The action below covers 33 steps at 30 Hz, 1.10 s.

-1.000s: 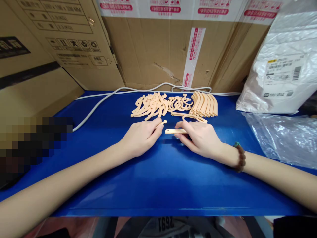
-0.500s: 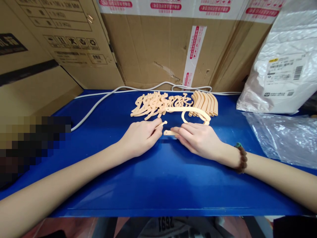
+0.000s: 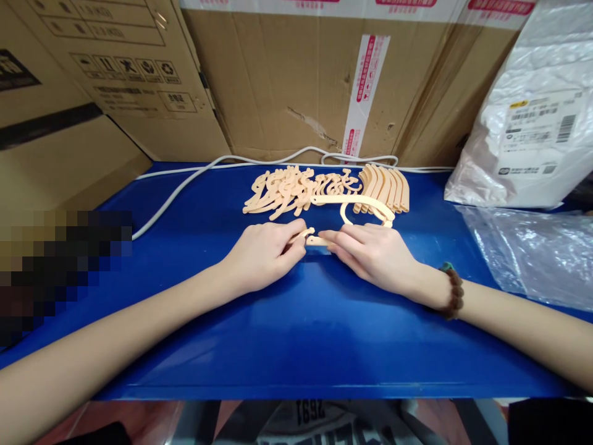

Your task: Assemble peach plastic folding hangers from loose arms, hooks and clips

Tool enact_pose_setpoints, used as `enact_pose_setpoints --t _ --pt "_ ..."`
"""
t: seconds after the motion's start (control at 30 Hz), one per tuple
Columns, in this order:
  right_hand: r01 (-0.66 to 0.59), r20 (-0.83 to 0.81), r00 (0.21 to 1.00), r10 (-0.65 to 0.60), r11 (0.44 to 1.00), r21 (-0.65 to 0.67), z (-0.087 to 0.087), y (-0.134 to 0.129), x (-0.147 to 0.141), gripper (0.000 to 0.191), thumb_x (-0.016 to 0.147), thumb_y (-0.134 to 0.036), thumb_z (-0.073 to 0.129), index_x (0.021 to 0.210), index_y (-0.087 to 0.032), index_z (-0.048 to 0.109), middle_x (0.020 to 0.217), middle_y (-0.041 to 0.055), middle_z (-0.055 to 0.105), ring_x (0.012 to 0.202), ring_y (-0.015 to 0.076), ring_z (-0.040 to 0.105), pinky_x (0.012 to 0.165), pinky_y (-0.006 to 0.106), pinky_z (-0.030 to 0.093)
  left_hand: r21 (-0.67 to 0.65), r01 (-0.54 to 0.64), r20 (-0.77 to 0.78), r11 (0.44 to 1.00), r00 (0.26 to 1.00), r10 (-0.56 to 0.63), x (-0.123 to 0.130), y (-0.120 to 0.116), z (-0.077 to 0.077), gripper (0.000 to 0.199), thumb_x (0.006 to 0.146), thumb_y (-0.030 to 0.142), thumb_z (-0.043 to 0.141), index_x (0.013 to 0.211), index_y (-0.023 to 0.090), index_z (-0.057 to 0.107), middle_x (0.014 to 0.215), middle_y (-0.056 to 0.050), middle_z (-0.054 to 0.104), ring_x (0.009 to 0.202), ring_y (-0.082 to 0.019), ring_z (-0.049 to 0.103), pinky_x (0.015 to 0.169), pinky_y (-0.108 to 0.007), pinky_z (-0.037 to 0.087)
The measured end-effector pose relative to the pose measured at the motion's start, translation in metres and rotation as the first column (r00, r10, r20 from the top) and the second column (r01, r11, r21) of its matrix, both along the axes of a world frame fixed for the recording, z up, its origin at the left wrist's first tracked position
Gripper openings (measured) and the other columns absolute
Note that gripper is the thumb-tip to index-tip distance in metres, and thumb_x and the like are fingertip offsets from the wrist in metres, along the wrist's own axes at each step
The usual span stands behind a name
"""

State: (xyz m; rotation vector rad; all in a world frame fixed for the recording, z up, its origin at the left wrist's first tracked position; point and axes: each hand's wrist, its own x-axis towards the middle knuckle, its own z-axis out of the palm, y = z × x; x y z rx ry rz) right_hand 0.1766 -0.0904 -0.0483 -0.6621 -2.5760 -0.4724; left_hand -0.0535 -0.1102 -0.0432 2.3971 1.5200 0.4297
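Between the thumb and fingers of my left hand [image 3: 266,256] is a small curved beige plastic piece [image 3: 306,233], its tip pointing right. My right hand [image 3: 373,256] is closed on a beige jointed piece that looks like part of a folding clothes hanger [image 3: 352,200]. One straight end of it [image 3: 315,241] sticks out left of my right fingers, and the small piece's tip is right beside that end; whether they touch I cannot tell. A long arm and a thin curved part of the hanger rise behind my right hand. My right fingers hide the rest.
Behind my hands lie a loose pile of curved beige pieces [image 3: 278,188] and a neat row of wider curved arms [image 3: 384,185]. A white cable [image 3: 171,210] runs along the cardboard boxes [image 3: 287,80]. At right are a white parcel bag [image 3: 523,123] and clear plastic film [image 3: 532,247].
The small piece in my left hand and the straight end in my right hand have come closer together. The whole view has shifted slightly.
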Motion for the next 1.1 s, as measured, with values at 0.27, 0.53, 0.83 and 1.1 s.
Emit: enact_pose_setpoints --t 0.27,0.53,0.83,1.1 --pt "0.0 -0.03 1.0 -0.001 1.0 -0.032 -0.0019 0.0013 0.0009 0.03 0.104 -0.028 0.044 0.117 -0.015 0.067 0.079 0.0014 0.066 0.068 0.013 0.058 0.063 0.027 0.037 0.068 0.043 0.012 0.997 0.999 -0.044 -0.0003 -0.0006 -0.0011 0.022 0.094 0.034 0.034 0.087 0.022 0.051 0.068 0.003 0.06 0.063 -0.018 0.059 0.055 -0.027 0.029" --pt "0.006 -0.047 0.999 -0.008 1.0 -0.031 -0.0023 0.0003 0.0011 0.028 0.103 -0.028 0.044 0.117 -0.016 0.066 0.083 0.0014 0.068 0.07 0.0133 0.06 0.064 0.026 0.04 0.079 0.083 -0.038 0.993 0.996 -0.08 -0.0028 0.0009 -0.002 0.025 0.095 0.031 0.029 0.084 0.022 0.051 0.066 0.002 0.062 0.06 -0.017 0.061 0.055 -0.027 0.031" --pt "-0.03 -0.088 0.996 0.028 0.999 -0.014 -0.0032 0.001 0.0016 0.03 0.103 -0.029 0.046 0.118 -0.011 0.065 0.086 0.0029 0.071 0.071 0.0127 0.063 0.063 0.025 0.043 0.257 0.217 -0.267 0.942 0.952 -0.146 -0.0047 0.0032 0.0004 0.03 0.1 0.042 0.037 0.083 0.02 0.049 0.064 0.0 0.064 0.054 -0.019 0.063 0.046 -0.026 0.025" --pt "0.006 -0.042 0.999 -0.007 0.999 -0.035 -0.003 -0.0014 0.0016 0.034 0.105 -0.034 0.04 0.117 -0.016 0.066 0.084 0.0009 0.072 0.061 0.0103 0.061 0.057 0.024 0.041 0.443 0.318 -0.396 0.838 0.908 -0.136 -0.0082 0.005 -0.0014 0.034 0.105 0.038 0.029 0.089 0.018 0.052 0.06 -0.001 0.063 0.048 -0.017 0.06 0.042 -0.025 0.022"
